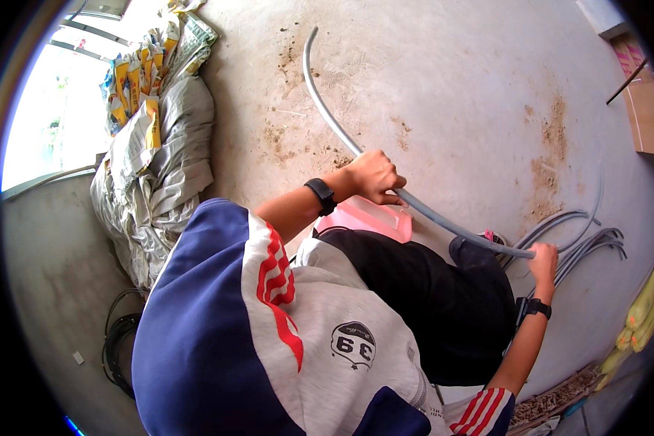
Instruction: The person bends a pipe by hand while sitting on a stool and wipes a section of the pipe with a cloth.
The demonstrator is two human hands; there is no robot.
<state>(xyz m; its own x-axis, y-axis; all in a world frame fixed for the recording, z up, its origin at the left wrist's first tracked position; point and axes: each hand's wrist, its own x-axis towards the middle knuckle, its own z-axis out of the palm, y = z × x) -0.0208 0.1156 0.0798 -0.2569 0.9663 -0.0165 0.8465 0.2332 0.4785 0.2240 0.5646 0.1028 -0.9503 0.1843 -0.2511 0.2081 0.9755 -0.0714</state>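
Note:
A long grey plastic pipe [443, 221], like electrical conduit, runs in a bend across my front. My left hand [376, 178] is closed around it near its middle, and from there the free end curves away to the far side. Farther along, at the right, my right hand [543, 263] grips the same pipe. Whether the pipe joins the loop of tubing beyond that hand I cannot tell. More grey pipes [599, 245] lie bent on the floor beside my right hand. Under my left forearm a pink plastic object [370, 218] shows, partly hidden by my leg.
Large grey-white sacks [185, 131] with yellow-printed bags [134, 76] are heaped at the left. A black cable coil [120, 349] lies near the lower left. Cardboard boxes [650, 120] stand at the far right, above yellow corn-like cobs [643, 309]. Loose dirt [548, 156] marks the concrete floor.

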